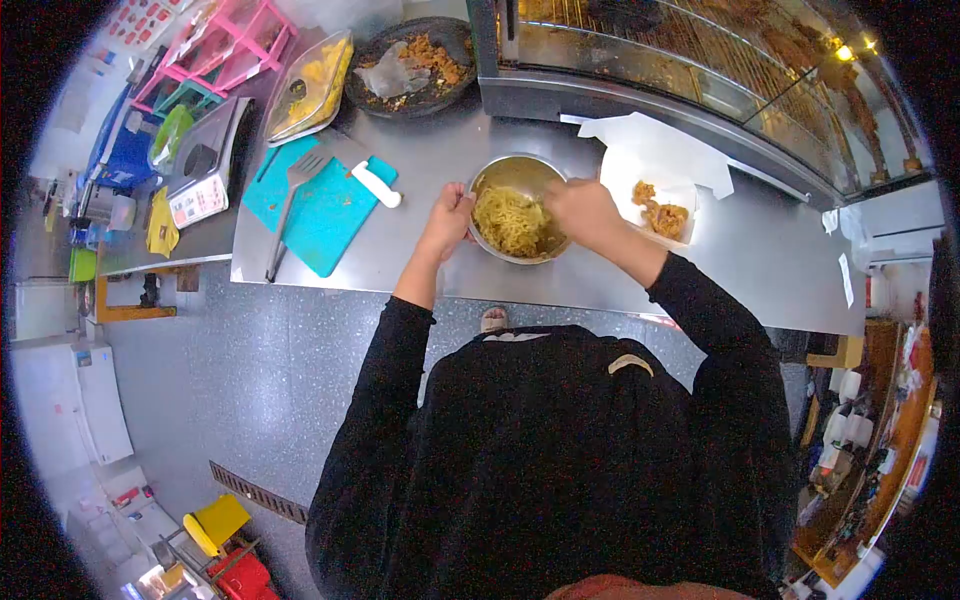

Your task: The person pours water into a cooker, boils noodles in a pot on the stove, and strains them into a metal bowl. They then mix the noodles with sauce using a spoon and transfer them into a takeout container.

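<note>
A round metal bowl (519,160) holding yellow noodles (512,222) stands on the steel counter in front of me. My left hand (452,214) is closed on the bowl's left rim. Over the opposite side of the bowl, my right hand (584,211) is curled into a grip and slightly blurred. Whatever it holds is hidden behind the fingers. Just right of that hand, an open white paper box (683,192) contains browned, fried-looking pieces (664,216).
On the left, a turquoise cutting board (335,235) bears a slotted spatula (291,200) and a white-handled knife (377,184). Behind it are a lidded container of yellow food (309,88) and a dark round pan (365,52). A glass-fronted cabinet (640,65) borders the counter's back right.
</note>
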Demonstrator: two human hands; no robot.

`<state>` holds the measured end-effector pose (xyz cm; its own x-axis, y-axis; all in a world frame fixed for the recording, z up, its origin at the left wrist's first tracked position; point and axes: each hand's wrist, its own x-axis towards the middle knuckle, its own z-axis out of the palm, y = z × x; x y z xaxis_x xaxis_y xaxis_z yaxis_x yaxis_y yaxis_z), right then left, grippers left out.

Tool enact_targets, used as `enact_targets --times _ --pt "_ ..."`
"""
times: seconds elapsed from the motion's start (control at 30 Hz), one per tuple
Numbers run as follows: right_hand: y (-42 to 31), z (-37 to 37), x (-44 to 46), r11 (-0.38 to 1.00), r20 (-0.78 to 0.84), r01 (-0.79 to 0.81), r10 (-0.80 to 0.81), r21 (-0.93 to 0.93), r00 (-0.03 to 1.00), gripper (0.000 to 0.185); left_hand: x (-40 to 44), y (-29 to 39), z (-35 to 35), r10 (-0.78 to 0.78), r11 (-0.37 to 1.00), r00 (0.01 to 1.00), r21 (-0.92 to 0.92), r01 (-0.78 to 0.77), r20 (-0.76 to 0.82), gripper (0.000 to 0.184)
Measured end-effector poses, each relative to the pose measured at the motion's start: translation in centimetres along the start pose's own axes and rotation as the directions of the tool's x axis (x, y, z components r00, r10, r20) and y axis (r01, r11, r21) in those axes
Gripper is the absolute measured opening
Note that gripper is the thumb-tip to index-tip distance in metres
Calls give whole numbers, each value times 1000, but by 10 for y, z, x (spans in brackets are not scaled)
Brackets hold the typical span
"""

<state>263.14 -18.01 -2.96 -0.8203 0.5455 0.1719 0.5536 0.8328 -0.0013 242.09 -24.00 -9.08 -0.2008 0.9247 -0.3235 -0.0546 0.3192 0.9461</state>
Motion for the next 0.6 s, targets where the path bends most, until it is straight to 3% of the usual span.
enact_targets --times 0.03,0.1,0.2,0.33,0.4,0.43,0.5,0.53,0.6 --pt "-4 -14 0 1000 -1 0 0 0 1000 8 -2 1 -2 -6 1000 1000 -7 7 18 13" --pt "-3 -50 0 974 -141 220 -226 -58 964 8 -2 5 -2 -9 1000 999 -21 9 32 14" --pt "9 -62 13 981 -71 139 -150 -136 986 9 -2 5 -2 -24 1000 999 -10 24 37 15" --pt "27 -6 16 987 -124 141 -149 -71 981 10 0 4 -1 -9 999 997 39 5 82 11" --pt "22 3 6 984 131 -173 175 -31 976 12 3 2 -4 21 999 996 47 -25 88 12" --pt "21 1 3 986 134 -162 165 -30 977 12 3 -1 -5 20 998 997 56 -24 71 12" --pt "20 -5 -2 888 302 -458 425 43 853 17 1 -6 -5 10 998 999 62 -13 49 12" --pt "23 10 0 888 308 -458 424 45 852 17 0 -6 -2 16 999 999 27 -17 47 11" --pt "30 40 8 763 382 -611 511 210 770 17 -1 -5 0 20 1000 999 -5 -20 49 11"
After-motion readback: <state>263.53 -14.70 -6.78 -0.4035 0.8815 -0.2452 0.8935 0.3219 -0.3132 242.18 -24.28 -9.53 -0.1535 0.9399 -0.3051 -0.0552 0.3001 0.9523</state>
